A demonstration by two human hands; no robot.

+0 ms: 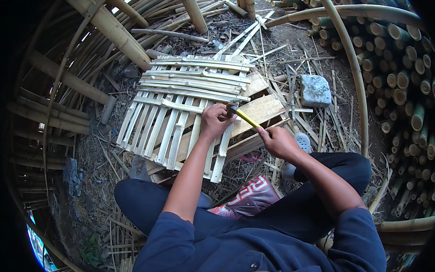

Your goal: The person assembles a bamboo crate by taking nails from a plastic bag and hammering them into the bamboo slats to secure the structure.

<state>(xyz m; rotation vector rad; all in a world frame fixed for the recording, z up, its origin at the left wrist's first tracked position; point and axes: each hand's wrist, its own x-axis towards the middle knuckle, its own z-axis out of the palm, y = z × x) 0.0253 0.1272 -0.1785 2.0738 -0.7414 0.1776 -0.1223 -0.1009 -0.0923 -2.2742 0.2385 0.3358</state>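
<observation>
A panel of pale split-bamboo slats (pixel 172 129), crossed by several horizontal strips, lies before me on a wooden pallet-like base (pixel 256 113). My right hand (pixel 279 142) is closed around the yellow handle of a hammer (pixel 247 119). The hammer's dark head is over the panel's right edge, close to my left fingers. My left hand (pixel 215 121) rests at that edge with its fingers curled and the thumb toward the hammer head. Whatever those fingers pinch, if anything, is hidden or too small to name.
A pale stone block (pixel 316 90) sits on the debris-strewn ground at the right. Stacked bamboo poles (pixel 396 80) fill the far right, and bamboo framing (pixel 106 29) stands at the left. A printed sack (pixel 249 197) lies between my legs, near a grey perforated shoe (pixel 302 141).
</observation>
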